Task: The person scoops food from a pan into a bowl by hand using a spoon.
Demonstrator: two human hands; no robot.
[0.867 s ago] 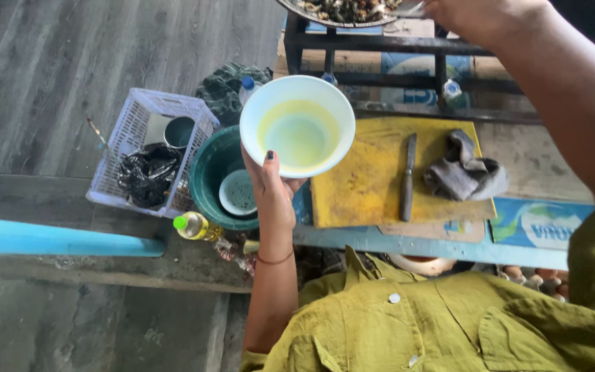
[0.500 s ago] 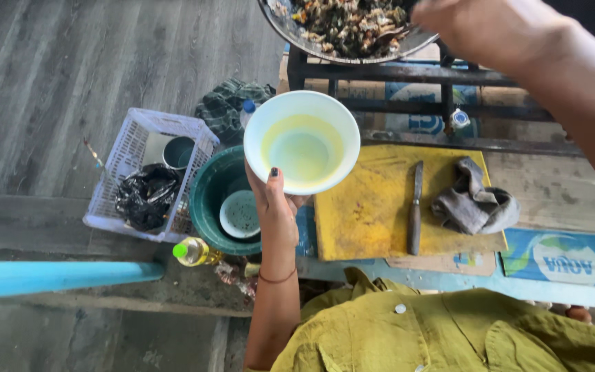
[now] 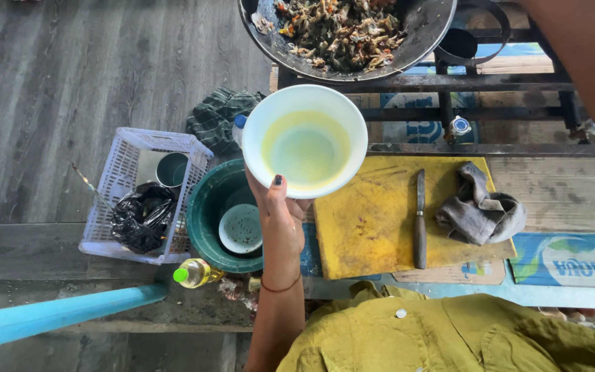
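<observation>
My left hand (image 3: 280, 220) holds a white bowl (image 3: 304, 141) from below, thumb on its near rim. A thin film of yellowish liquid lies in the bowl. It hovers just below a dark wok (image 3: 418, 31) full of cooked brown pieces, which sits on a black metal stove frame (image 3: 449, 83). My right forearm (image 3: 587, 62) reaches up at the top right, and its hand is cut off by the frame's edge. A yellow cutting board (image 3: 373, 220) lies under and to the right of the bowl, with a knife (image 3: 419, 220) and a grey cloth (image 3: 480, 207) on it.
A green bucket (image 3: 204, 213) with a small bowl (image 3: 241, 229) inside stands left of my arm. Further left a white plastic basket (image 3: 125, 158) holds a black bag (image 3: 139, 217) and a metal cup (image 3: 172, 170). An oil bottle (image 3: 194, 272) and a blue pipe (image 3: 56, 313) lie near the front.
The view has shifted up, so the wok and its contents now show almost fully. The bowl sits closer under the wok's rim. My right hand has left the frame.
</observation>
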